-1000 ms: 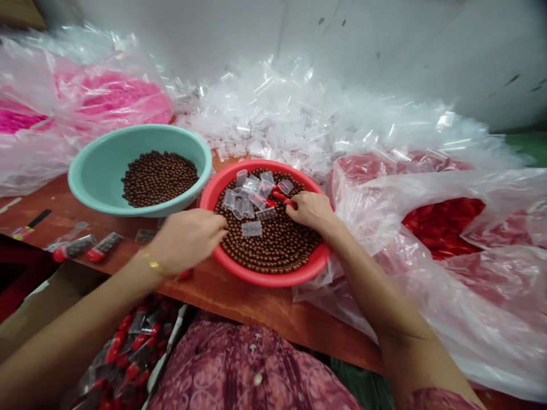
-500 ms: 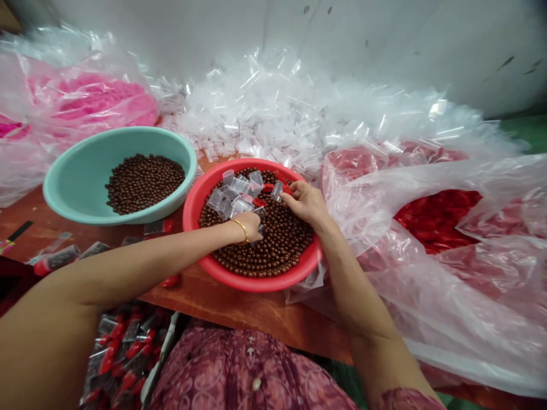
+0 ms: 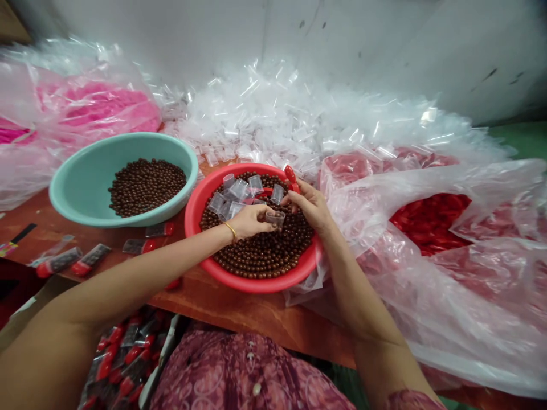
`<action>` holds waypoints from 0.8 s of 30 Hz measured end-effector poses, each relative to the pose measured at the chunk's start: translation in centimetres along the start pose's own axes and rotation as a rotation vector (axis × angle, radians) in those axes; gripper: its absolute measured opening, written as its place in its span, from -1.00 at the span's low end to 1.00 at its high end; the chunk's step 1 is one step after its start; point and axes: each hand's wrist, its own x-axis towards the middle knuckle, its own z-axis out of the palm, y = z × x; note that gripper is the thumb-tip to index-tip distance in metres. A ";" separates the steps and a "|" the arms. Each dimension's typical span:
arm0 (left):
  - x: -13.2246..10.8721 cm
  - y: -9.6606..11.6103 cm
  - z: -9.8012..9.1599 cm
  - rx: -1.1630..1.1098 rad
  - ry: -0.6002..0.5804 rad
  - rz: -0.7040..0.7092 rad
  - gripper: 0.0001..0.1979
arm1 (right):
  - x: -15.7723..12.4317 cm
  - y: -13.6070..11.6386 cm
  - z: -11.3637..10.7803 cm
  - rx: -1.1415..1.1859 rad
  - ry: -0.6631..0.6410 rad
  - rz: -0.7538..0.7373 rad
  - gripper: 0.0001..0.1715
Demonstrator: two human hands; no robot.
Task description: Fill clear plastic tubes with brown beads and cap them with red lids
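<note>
Over the red basin point(image 3: 194, 228), my left hand point(image 3: 252, 221) is closed on a clear plastic container point(image 3: 276, 218), its open rim toward the right. A gold bangle circles that wrist. My right hand point(image 3: 311, 204), at the basin's right side, pinches a red cap point(image 3: 291, 175) that stands up above its fingers. Brown balls point(image 3: 260, 259) fill much of the basin. On top of them lies a heap of clear empty containers point(image 3: 237, 191); one clear container point(image 3: 277, 194) lies close to my right fingertips.
A teal basin point(image 3: 68, 188) with brown balls stands left. Filled red-capped containers point(image 3: 92, 257) lie on the table point(image 3: 239, 310), more in a box point(image 3: 123, 359) below. Clear containers point(image 3: 273, 114) are piled behind. Plastic bags hold pink pieces point(image 3: 106, 108) and red pieces point(image 3: 429, 222).
My left hand has risen from among the balls, bringing a clear container up toward the right hand. The red cap in my right hand is now raised upright.
</note>
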 end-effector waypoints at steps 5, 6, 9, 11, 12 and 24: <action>-1.9 0.5 -0.7 -0.246 -0.011 0.002 -0.76 | -1.7 -1.2 0.1 0.091 -0.074 0.162 -0.78; -2.0 0.6 -0.7 -0.266 -0.037 0.000 -0.76 | -2.0 -1.3 0.2 0.119 -0.084 0.211 -0.79; -2.2 0.7 -0.7 -0.258 -0.074 0.013 -0.78 | -2.7 -1.5 0.6 0.173 -0.081 0.284 -0.74; -2.1 0.7 -0.7 -0.236 -0.059 0.017 -0.78 | -3.1 -1.7 1.1 0.164 -0.073 0.292 -0.76; -2.0 0.7 -0.8 -0.231 -0.053 0.008 -0.79 | -3.2 -1.7 1.4 0.152 -0.075 0.289 -0.77; -2.3 1.0 -0.7 -0.215 -0.166 -0.023 -0.94 | -4.6 -1.2 1.4 -0.398 0.068 -0.163 -0.69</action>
